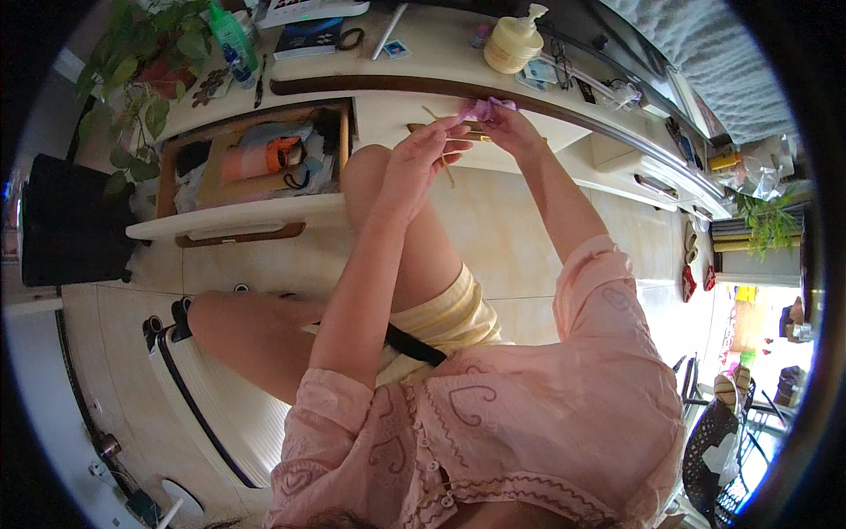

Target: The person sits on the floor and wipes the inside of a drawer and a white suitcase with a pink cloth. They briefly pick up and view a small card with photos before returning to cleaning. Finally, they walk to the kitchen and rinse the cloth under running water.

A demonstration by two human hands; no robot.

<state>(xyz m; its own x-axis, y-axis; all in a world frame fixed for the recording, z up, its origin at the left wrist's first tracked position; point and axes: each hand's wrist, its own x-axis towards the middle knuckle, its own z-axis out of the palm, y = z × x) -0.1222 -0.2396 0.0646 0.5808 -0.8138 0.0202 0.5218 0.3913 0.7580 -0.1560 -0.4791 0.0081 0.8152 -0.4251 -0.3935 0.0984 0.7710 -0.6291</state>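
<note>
Hands work a small purple piece against a thin brown stick, raised in front of the desk's curved front edge.

Head view: the left hand [421,157] pinches the brown stick [476,136] between thumb and fingertips, closed on it. The right hand [511,126] is closed on the purple piece [480,108] at the stick's upper side. Both are held above the person's raised knee, just before the desk [423,55], beside the open drawer [256,159]. A pump bottle [515,41] stands on the desk's far side. Judged from this, keeping the stick steady and the fingertip pinch firm would serve the work well.
</note>
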